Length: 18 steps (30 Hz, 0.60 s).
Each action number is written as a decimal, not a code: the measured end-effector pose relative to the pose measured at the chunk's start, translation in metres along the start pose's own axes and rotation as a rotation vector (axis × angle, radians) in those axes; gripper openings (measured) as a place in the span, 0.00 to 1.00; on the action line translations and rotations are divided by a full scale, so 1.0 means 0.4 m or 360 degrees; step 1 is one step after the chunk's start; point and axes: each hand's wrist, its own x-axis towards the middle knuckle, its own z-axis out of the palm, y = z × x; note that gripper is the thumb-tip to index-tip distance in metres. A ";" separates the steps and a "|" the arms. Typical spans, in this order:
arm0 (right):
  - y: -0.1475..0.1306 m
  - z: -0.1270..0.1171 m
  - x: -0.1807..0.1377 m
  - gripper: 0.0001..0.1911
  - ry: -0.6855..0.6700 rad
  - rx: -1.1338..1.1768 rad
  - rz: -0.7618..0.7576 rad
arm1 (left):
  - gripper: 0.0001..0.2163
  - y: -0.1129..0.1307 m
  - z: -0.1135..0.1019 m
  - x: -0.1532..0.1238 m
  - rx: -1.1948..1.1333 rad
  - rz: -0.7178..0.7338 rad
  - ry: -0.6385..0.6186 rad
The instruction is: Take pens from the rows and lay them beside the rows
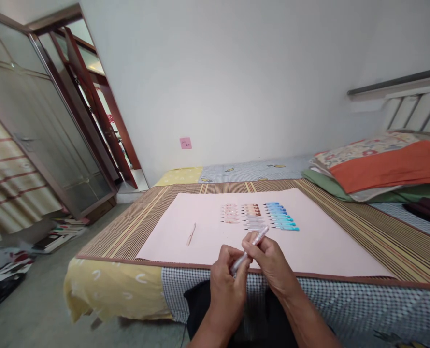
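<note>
Between my two hands a light-coloured pen (261, 235) is held at a slant over the front edge of the pink sheet (331, 241). My left hand (229, 275) is closed around its lower end, and my right hand (271, 263) pinches it nearer the upper end. Beyond my hands lie rows of pens: pale pinkish ones (230, 213), brown and grey ones (251, 210), and blue to turquoise ones (282, 217). A single slim pen (191, 234) lies apart on the sheet, to the left.
The sheet rests on a striped bamboo mat (124, 227) over a bed. Folded bedding with an orange panel (389, 162) is piled at the right. White wall rises behind. At the left are a door (30, 106) and books (61, 234) on the floor.
</note>
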 end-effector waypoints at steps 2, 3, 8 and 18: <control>0.006 0.001 0.001 0.23 -0.0029 0.0019 0.0054 | 0.11 -0.001 0.005 0.000 -0.0173 -0.0130 -0.0033; 0.007 -0.003 0.001 0.23 -0.0063 0.0011 0.0086 | 0.12 -0.001 0.006 0.002 -0.0308 -0.0224 -0.0064; 0.001 -0.034 -0.006 0.24 -0.0168 0.0180 0.0165 | 0.15 0.006 0.004 0.015 -0.0818 -0.0476 -0.0204; 0.009 -0.028 -0.003 0.18 -0.0125 0.0205 0.0148 | 0.18 0.012 0.006 0.016 -0.0973 -0.0592 -0.0285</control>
